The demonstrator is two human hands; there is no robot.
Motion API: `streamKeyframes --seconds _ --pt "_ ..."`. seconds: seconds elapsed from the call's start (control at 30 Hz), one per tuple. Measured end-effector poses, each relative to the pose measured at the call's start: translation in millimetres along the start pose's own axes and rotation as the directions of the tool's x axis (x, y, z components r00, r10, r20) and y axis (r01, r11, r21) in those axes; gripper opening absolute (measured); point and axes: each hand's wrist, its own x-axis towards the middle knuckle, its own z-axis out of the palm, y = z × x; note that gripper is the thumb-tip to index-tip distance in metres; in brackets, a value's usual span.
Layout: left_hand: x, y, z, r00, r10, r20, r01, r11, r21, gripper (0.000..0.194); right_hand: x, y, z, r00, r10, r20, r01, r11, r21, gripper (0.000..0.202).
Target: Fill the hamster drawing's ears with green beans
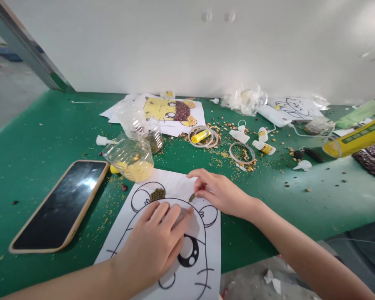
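A white sheet with a black outline drawing of a cartoon animal (pixel 203 266) lies at the table's near edge. My left hand (pixel 153 246) rests flat on the middle of the drawing, fingers together. My right hand (pixel 218 192) is at the drawing's right ear, its fingertips pinched over a small patch of green seeds (pixel 191 197). The drawing's left ear (pixel 157 194) is filled with green seeds. A clear plastic cup of yellow grains (pixel 131 160) lies tipped just beyond the sheet.
A phone (pixel 61 206) lies face up at left. A finished seed picture (pixel 171 111), a clear cup of green seeds (pixel 150 135), glue sticks (pixel 201 136), tape rings (pixel 242 152) and scattered grains cover the green table (pixel 50 133). A large yellow glue stick (pixel 356 139) at right.
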Motion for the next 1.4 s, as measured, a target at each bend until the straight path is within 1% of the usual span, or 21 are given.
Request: streamKeyframes --seconds 0.07,0.1,0.2,0.3,0.37,0.43,0.57,0.67,0.73,0.83,0.9,0.93,1.03,1.1,1.17,1.3,1.4 --pt "0.7 -0.3 -0.1 1.000 0.001 0.003 -0.001 1.000 -0.005 0.037 0.9 0.6 -3.5 0.998 0.040 -0.038 -0.035 0.991 0.128 0.043" --pt "0.9 -0.5 -0.2 1.000 -0.001 0.001 0.001 1.000 -0.006 0.038 1.2 0.8 -5.1 0.996 0.059 -0.063 -0.048 0.985 0.164 0.044" --pt "1.2 -1.1 -1.2 1.000 -0.001 0.004 0.001 1.000 0.002 0.038 1.5 0.4 -7.6 0.989 0.090 -0.121 -0.067 0.981 0.184 0.045" --pt "0.9 -1.5 -3.2 1.000 0.004 0.025 -0.005 1.000 0.016 0.038 1.4 -0.8 -5.0 0.993 0.084 -0.084 -0.066 0.979 0.191 0.044" --pt "0.6 -1.5 -4.2 1.000 0.004 0.029 -0.005 1.000 0.027 0.038 1.6 -1.5 -2.0 0.997 0.069 -0.044 -0.060 0.984 0.170 0.040" --pt "0.4 -1.5 -4.3 1.000 0.008 0.025 -0.008 0.999 0.033 0.037 2.4 -2.0 0.7 0.999 0.044 -0.023 -0.041 0.994 0.102 0.032" --pt "0.7 -1.4 -2.8 1.000 0.011 0.005 -0.011 1.000 0.029 0.036 3.8 -1.7 3.5 1.000 -0.013 -0.021 0.012 0.999 -0.041 0.017" --pt "1.1 -1.3 -2.1 1.000 0.008 0.000 -0.008 1.000 0.028 0.036 3.6 -0.2 4.2 0.999 -0.031 -0.026 0.029 0.997 -0.067 0.014" --pt "1.2 -1.2 -2.2 1.000 0.007 -0.002 -0.007 1.000 0.024 0.036 3.3 1.3 3.7 0.999 0.007 -0.035 -0.006 1.000 0.030 0.016" --pt "1.3 -1.3 -2.8 1.000 0.006 0.007 -0.007 1.000 0.013 0.035 3.1 3.0 0.7 0.988 0.094 -0.126 -0.065 0.974 0.216 0.013" --pt "1.4 -1.5 -3.6 1.000 0.009 0.020 -0.009 1.000 0.010 0.035 3.0 2.5 -1.9 0.973 0.125 -0.193 -0.076 0.967 0.242 0.010" --pt "1.5 -1.6 -4.1 1.000 0.009 0.026 -0.010 1.000 0.012 0.035 3.0 1.8 -3.1 0.971 0.126 -0.204 -0.077 0.969 0.234 0.009" --pt "1.5 -1.9 -5.0 0.999 0.011 0.034 -0.012 1.000 0.020 0.036 2.7 -1.1 -4.3 0.987 0.084 -0.136 -0.057 0.980 0.189 0.007" --pt "1.7 -2.1 -4.7 0.999 0.010 0.036 -0.011 1.000 0.024 0.036 2.7 -2.2 -3.2 0.996 0.046 -0.079 -0.036 0.992 0.122 0.006" --pt "1.8 -2.2 -3.7 0.999 0.009 0.036 -0.010 1.000 0.025 0.036 3.0 -2.1 -1.1 0.999 0.027 -0.047 -0.024 0.999 0.047 0.008" --pt "1.2 -2.2 -1.1 0.999 0.014 0.030 -0.014 1.000 0.015 0.037 3.5 0.0 3.2 1.000 0.006 -0.027 -0.007 1.000 -0.023 0.019" --pt "0.4 -1.7 -0.3 1.000 0.009 0.016 -0.009 1.000 0.008 0.036 3.1 1.0 3.6 1.000 0.007 -0.026 -0.007 1.000 -0.003 0.020"
